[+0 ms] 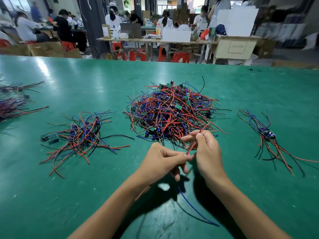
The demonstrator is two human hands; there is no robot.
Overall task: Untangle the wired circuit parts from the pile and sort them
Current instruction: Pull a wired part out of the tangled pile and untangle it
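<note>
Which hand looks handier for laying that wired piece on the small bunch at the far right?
Probably the right hand: it pinches the red wire and is nearer the right bundle than the left hand.

This is a factory assembly workshop. A wide green work surface (69,195) carries a central pile (170,112) of small circuit boards with red, blue and black wires, with smaller sorted bunches (81,135) beside it. Behind, workers (113,18) sit on red plastic stools (137,55) at wooden benches (155,41) crowded with white cartons (177,35), and cardboard boxes (45,49) stand on the floor.
</note>
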